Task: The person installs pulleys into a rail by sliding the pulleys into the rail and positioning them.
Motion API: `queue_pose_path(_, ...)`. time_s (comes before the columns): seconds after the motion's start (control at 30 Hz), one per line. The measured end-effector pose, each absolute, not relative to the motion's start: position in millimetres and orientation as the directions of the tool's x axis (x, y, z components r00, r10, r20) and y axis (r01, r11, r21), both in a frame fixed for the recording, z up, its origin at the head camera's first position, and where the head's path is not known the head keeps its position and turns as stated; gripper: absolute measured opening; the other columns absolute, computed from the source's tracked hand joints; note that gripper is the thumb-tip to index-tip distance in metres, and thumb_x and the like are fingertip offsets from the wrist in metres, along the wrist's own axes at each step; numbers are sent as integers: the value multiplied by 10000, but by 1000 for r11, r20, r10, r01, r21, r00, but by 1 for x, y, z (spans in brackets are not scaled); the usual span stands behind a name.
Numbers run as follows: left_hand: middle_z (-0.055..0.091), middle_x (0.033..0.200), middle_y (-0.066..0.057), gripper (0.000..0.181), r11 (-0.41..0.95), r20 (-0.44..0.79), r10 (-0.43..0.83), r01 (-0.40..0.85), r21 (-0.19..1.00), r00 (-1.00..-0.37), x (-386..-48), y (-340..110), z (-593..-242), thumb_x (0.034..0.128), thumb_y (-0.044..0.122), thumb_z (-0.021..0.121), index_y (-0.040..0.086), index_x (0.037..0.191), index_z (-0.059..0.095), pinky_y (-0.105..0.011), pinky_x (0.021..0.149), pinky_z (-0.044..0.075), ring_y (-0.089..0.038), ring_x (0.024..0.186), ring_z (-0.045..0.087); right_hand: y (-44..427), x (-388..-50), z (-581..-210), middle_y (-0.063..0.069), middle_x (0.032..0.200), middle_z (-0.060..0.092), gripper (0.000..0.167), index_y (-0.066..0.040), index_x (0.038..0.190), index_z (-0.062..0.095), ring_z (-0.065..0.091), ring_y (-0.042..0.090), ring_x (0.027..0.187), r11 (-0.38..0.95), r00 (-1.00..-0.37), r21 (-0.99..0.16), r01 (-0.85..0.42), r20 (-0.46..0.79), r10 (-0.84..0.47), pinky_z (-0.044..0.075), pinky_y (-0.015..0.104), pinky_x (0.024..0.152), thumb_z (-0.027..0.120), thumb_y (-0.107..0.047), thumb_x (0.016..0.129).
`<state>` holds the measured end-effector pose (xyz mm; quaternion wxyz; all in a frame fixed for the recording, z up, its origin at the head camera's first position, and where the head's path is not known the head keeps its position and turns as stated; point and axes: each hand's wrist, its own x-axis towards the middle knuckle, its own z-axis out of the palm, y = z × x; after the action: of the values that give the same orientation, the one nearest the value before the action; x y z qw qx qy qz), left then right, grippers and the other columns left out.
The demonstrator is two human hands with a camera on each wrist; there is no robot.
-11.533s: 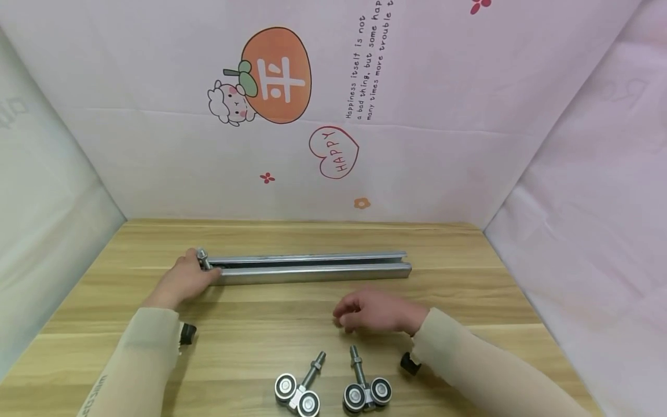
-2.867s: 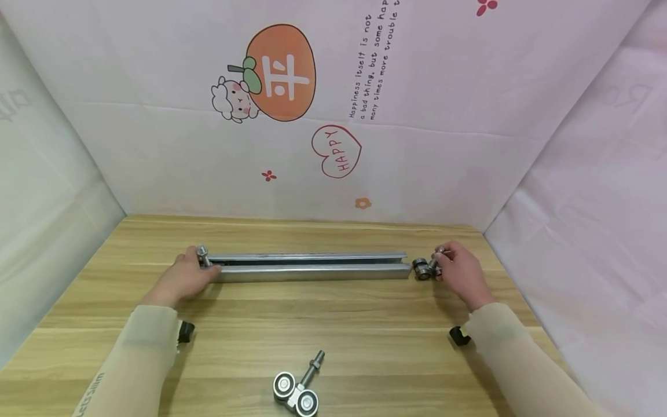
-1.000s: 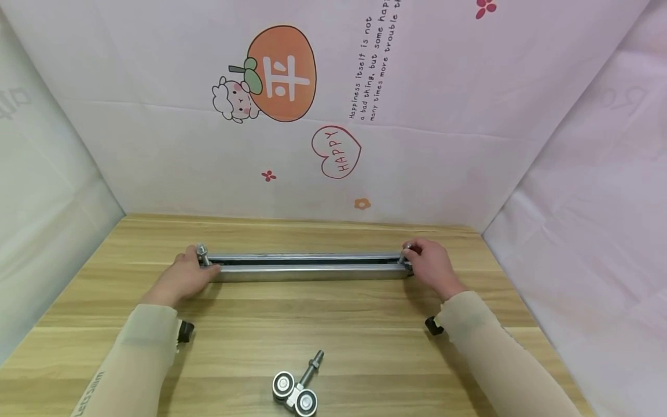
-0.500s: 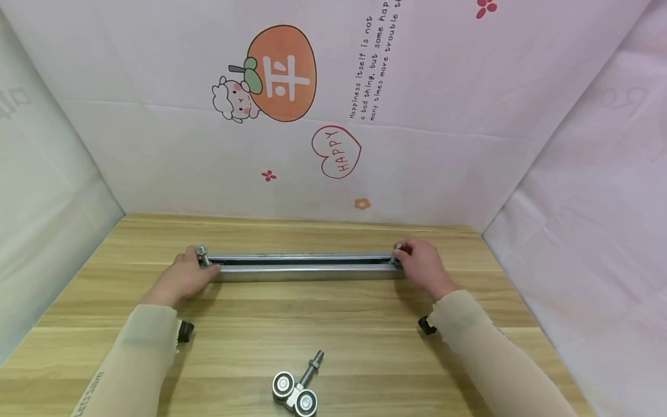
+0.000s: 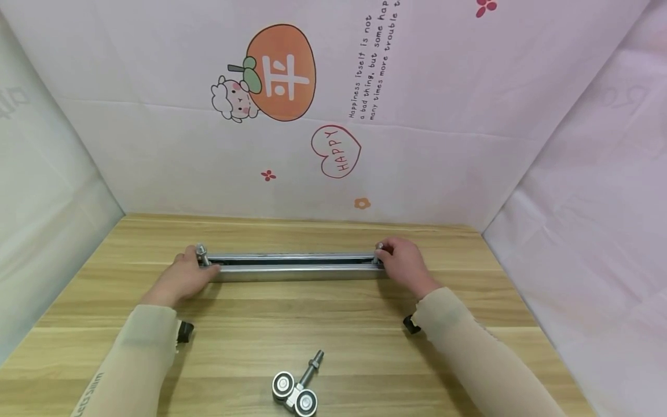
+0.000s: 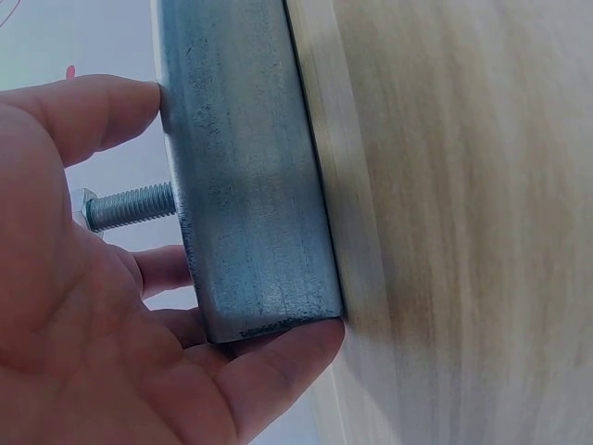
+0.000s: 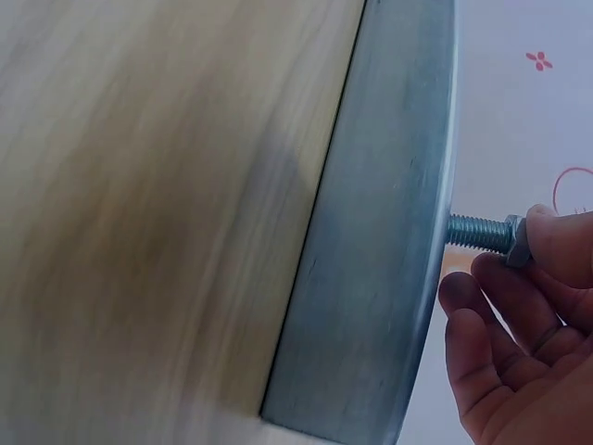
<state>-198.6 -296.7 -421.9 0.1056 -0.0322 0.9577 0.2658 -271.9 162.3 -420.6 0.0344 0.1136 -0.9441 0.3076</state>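
A grey metal channel rail point(image 5: 297, 273) lies along the back of the table, its slot facing up. My left hand point(image 5: 183, 278) grips its left end, thumb and fingers around the rail point(image 6: 250, 167). Beside that palm a threaded bolt point(image 6: 134, 206) sticks out of the slot. Near the right end, my right hand point(image 5: 409, 266) pinches the nut end of another bolt point(image 7: 482, 234), which stands out of the slot. This bolt belongs to a roller trolley whose wheels are hidden inside the rail. A loose roller trolley point(image 5: 294, 395) lies at the front with its bolt pointing away.
The wooden table point(image 5: 239, 347) ends at a printed cloth backdrop point(image 5: 417, 168) behind the rail. White cloth walls rise on the left point(image 5: 47, 191) and right point(image 5: 589, 208). A small black wrist camera point(image 5: 185, 332) hangs under the left sleeve.
My right hand has taken a roller trolley from the table front, put it into the rail's right end and slid it left along the slot. The left hand keeps its place.
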Motion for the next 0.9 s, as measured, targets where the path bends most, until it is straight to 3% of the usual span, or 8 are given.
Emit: queue_pose_path(0.9,294,1297,-490,909,856,-221,4,-111,506,-975,-198,-297,-422,1009,466,483,-232,1431,79,-671,912,410,-611,1128,454,102,-266,-416,-2,903,641,118,-117,1012,678,566,189,798,771,-958,-574,-277,99,-270,487,359,711,603,-208,1015)
